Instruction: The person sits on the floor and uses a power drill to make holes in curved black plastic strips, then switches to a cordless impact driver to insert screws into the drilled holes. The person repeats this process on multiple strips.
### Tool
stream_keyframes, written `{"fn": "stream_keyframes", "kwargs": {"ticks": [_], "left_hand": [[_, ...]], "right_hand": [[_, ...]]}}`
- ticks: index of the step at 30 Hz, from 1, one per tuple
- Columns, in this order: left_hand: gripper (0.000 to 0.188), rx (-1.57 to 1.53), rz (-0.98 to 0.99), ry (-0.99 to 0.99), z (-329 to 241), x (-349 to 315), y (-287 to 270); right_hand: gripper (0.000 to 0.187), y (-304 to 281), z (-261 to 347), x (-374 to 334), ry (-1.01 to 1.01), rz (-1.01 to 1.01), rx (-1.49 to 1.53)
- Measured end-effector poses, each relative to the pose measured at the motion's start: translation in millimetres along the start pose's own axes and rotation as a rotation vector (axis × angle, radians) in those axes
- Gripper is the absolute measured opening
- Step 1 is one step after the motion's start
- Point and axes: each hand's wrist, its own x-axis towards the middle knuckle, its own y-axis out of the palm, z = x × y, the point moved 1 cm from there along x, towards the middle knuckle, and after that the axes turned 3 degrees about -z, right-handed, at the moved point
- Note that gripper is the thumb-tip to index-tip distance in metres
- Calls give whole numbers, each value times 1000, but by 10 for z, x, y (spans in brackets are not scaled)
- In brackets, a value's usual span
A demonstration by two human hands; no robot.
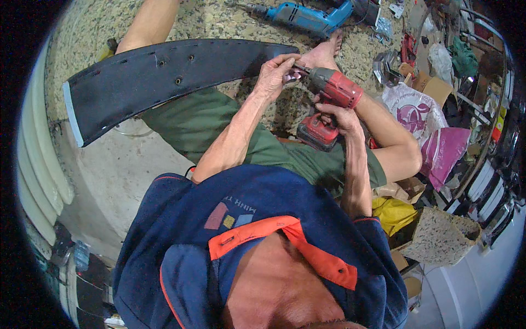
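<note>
My right hand point(341, 116) is wrapped round the grip of a red and black cordless driver point(339, 88), its battery hanging below. The driver points left. At its nose, the fingers of my left hand point(275, 77) are pinched together by the tip of the bit point(301, 67); a small thing between them is too hidden to name. A long curved black panel point(137, 79), with small holes along its edges and a pale strip at its left end, lies across my left leg. Its narrow right end reaches my left hand.
A blue corded drill point(304, 16) lies on the speckled floor beyond my bare foot. At the right are plastic bags point(413, 109), cardboard, a yellow bag point(395, 215), a speckled box point(441, 237) and metal racks. Long white curved pieces point(41, 164) stand at the left.
</note>
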Motion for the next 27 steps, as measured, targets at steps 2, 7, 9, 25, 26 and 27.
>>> {"fn": "stream_keyframes", "kwargs": {"ticks": [2, 7, 9, 25, 26, 27], "left_hand": [[25, -62, 3, 23, -2, 21, 26], [21, -57, -252, -234, 92, 85, -20], [20, -182, -248, -305, 157, 74, -69], [34, -251, -202, -231, 361, 59, -150], [31, -392, -117, -257, 363, 73, -169], [29, -554, 45, -265, 344, 77, -182]], "right_hand": [[20, 9, 26, 9, -8, 12, -7], [23, 59, -95, 75, -45, -123, -179], [24, 72, -138, 106, -147, -215, -366], [44, -15, -264, 431, -59, -146, -537], [46, -35, -272, 439, -59, -135, -542], [49, -39, -275, 442, -60, -120, -549]]}}
